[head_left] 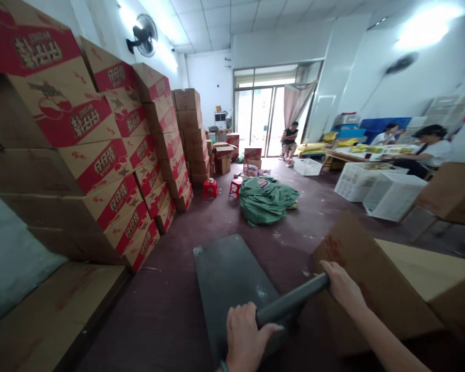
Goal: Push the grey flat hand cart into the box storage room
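Both hands gripped cart handle (290, 302): left hand (245, 333) closed near end, right hand (343, 289) closed far end. Handle axis ran crosswise; flat cart deck (227, 274) lay dead ahead, bare; cardboard box (395, 281) just right.

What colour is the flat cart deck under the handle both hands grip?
Dark grey, bare; the cart deck shows best in the head view.

two hands (294, 315), one flat cart (228, 274), two red stools (210, 188), two white crates (375, 188), three seated people (290, 139), two wall fans (143, 35)
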A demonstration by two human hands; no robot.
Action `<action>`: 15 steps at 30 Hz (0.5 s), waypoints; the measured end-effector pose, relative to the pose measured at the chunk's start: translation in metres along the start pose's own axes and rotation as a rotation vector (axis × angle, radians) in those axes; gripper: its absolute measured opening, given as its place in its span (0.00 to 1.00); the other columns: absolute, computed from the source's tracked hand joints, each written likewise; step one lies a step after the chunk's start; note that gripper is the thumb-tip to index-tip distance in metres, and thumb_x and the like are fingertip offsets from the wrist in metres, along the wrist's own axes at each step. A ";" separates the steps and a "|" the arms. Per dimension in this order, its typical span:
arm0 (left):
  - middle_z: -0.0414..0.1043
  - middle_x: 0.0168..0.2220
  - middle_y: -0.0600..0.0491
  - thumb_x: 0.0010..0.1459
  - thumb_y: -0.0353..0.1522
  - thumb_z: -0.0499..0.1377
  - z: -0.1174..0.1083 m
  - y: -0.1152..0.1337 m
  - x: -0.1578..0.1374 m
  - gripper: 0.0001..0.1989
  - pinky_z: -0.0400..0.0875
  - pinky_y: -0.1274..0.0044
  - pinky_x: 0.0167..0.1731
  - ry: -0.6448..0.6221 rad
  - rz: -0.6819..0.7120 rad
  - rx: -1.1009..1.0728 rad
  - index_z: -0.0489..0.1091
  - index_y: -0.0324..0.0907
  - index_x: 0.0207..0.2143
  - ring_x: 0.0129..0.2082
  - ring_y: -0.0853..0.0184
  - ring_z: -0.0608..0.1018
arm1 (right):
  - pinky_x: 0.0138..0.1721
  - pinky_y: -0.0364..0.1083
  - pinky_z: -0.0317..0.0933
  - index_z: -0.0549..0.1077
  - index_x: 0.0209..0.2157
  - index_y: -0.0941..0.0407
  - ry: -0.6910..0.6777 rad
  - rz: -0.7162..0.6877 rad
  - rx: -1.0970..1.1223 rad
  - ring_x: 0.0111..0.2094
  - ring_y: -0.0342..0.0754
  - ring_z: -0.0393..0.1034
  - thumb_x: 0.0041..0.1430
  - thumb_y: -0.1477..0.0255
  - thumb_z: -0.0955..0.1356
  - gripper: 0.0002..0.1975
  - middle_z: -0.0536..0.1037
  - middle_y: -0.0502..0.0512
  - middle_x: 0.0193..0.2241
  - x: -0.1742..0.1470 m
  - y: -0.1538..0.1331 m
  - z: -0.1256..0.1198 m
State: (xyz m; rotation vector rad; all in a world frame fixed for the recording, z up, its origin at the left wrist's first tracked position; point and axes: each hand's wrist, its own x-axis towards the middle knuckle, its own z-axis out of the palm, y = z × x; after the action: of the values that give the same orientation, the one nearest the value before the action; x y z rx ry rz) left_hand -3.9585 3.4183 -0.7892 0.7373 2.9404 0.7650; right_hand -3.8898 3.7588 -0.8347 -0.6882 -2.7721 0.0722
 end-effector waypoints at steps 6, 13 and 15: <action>0.78 0.33 0.45 0.52 0.52 0.69 0.056 0.040 0.114 0.25 0.71 0.62 0.44 0.002 -0.122 0.075 0.77 0.39 0.37 0.39 0.51 0.79 | 0.47 0.45 0.64 0.71 0.51 0.60 -0.056 -0.033 0.101 0.52 0.51 0.70 0.62 0.88 0.56 0.22 0.74 0.63 0.50 0.154 0.036 0.063; 0.75 0.28 0.48 0.57 0.47 0.67 0.103 0.038 0.241 0.18 0.70 0.64 0.39 0.132 0.016 0.146 0.74 0.41 0.32 0.32 0.55 0.79 | 0.44 0.43 0.56 0.71 0.43 0.62 -0.157 -0.098 0.190 0.51 0.48 0.66 0.65 0.87 0.55 0.17 0.73 0.62 0.46 0.310 0.034 0.115; 0.74 0.26 0.48 0.58 0.49 0.66 0.108 0.027 0.274 0.19 0.69 0.64 0.37 0.167 0.042 0.194 0.73 0.42 0.30 0.30 0.56 0.79 | 0.41 0.42 0.53 0.71 0.41 0.62 -0.158 -0.112 0.214 0.49 0.47 0.65 0.65 0.86 0.56 0.15 0.73 0.61 0.45 0.344 0.025 0.130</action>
State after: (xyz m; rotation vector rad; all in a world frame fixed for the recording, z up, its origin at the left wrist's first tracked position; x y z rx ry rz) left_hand -4.1765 3.6111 -0.8441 0.7851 3.1946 0.5749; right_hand -4.2067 3.9431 -0.8731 -0.4916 -2.8883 0.4095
